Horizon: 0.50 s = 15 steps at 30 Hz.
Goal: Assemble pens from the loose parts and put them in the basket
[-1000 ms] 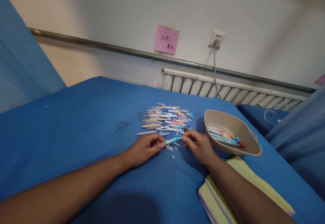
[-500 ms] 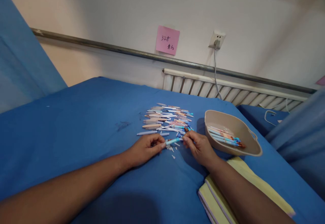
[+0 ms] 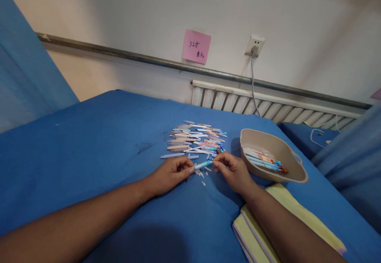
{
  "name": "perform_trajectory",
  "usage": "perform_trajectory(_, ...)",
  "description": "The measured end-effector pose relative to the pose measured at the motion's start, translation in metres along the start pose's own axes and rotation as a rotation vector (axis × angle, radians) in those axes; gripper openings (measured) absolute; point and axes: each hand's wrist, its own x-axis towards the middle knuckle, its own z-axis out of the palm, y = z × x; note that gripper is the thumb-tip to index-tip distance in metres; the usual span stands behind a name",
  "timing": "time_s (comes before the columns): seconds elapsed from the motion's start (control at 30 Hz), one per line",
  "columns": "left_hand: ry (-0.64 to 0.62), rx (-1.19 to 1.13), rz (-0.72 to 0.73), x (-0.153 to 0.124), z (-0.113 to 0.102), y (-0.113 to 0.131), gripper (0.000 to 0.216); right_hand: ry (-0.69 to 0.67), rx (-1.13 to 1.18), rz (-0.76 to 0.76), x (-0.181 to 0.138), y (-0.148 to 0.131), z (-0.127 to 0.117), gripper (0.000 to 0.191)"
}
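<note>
My left hand (image 3: 177, 172) is closed around a light-blue pen barrel (image 3: 203, 165), which sticks out to the right between thumb and fingers. At the barrel's right end, the fingertips of my right hand (image 3: 230, 169) are pinched together on its tip; the small part between them is mostly hidden. Below and beside the barrel lie several small whitish cone-shaped pen tips (image 3: 203, 183). Just beyond my hands, pen barrels (image 3: 177, 147) in beige, blue and pink are spread in rows, with thin white refills (image 3: 193, 149) among them.
A beige plastic basket (image 3: 269, 136) holding several finished-looking blue and orange pens (image 3: 264, 161) stands to the right. A folded yellow towel (image 3: 253, 231) lies under my right forearm. The blue cloth (image 3: 119, 136) covers the table, with a radiator (image 3: 226, 99) and wall behind.
My right fingertips have shifted slightly left and up, closer against the barrel's end. Less of the pale tip shows between them. My left hand stays in place.
</note>
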Motion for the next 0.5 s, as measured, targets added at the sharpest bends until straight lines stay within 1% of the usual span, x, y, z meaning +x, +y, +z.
perform_trajectory(0.17, -0.003, -0.035, -0.018, 0.0002, -0.0005, 0.0006, 0.024, 0.049, 0.062, 0.006, 0.0016, 0.0042, 0.0005, 0.011)
perform_trajectory(0.5, 0.013, -0.038, -0.006, 0.0, 0.0008, 0.0002, 0.024, 0.048, 0.1, 0.016, 0.0011, 0.0064, 0.0012, 0.008)
